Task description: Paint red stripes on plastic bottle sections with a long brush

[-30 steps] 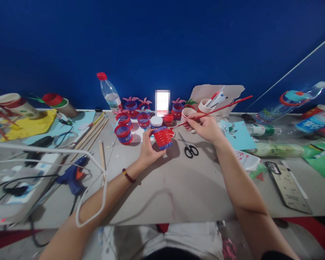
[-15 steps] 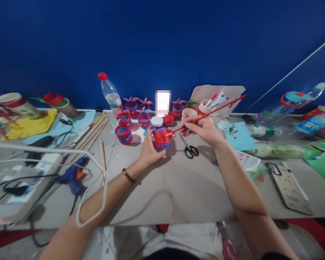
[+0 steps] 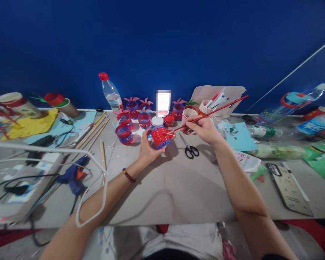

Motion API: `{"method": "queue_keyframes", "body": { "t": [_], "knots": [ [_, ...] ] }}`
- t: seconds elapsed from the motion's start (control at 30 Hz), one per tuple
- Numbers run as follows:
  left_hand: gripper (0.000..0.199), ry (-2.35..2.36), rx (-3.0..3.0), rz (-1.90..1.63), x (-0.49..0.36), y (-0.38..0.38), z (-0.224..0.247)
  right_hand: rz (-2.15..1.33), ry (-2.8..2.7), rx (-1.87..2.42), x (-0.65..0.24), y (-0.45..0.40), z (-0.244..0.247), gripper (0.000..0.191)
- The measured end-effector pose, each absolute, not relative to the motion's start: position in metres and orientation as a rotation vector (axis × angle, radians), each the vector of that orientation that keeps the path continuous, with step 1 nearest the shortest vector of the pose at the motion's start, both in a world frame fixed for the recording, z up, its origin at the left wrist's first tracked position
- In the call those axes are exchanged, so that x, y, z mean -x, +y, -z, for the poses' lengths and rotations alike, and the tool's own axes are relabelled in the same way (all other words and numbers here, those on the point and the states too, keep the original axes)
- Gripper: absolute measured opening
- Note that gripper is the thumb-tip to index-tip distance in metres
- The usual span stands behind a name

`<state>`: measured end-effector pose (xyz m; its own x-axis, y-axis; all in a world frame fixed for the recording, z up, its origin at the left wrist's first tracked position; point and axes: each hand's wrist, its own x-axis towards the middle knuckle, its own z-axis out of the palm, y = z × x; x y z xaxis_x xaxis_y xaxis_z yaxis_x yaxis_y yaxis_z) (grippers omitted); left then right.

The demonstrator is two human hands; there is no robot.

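Your red and blue cup (image 3: 159, 136) tilts over the tabletop (image 3: 178, 196) in front of you, held between the thumb and fingers of your left hand (image 3: 148, 151). The fingers of your right hand (image 3: 203, 129) pinch a red paintbrush (image 3: 222, 108), its tip at the cup's red side. Just behind the cup stands 1 white-lidded jar (image 3: 157, 121); 1 pair of scissors (image 3: 190, 150) lies near, to its right. Farther out, you have 1 phone (image 3: 289, 189) to the right and 1 glue gun (image 3: 73, 176) to the left.
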<state>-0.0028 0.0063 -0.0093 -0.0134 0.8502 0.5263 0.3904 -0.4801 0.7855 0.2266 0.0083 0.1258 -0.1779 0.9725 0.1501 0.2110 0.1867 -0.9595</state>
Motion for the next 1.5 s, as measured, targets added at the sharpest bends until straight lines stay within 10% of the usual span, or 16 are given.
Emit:
{"method": "queue_keyframes", "body": {
  "t": [1.5],
  "knots": [
    [0.083, 1.391, -2.005, -1.533, 0.001, 0.005, 0.004, -0.417, -1.827, 1.145, -0.213, -0.002, -0.118, 0.023]
  ]
}}
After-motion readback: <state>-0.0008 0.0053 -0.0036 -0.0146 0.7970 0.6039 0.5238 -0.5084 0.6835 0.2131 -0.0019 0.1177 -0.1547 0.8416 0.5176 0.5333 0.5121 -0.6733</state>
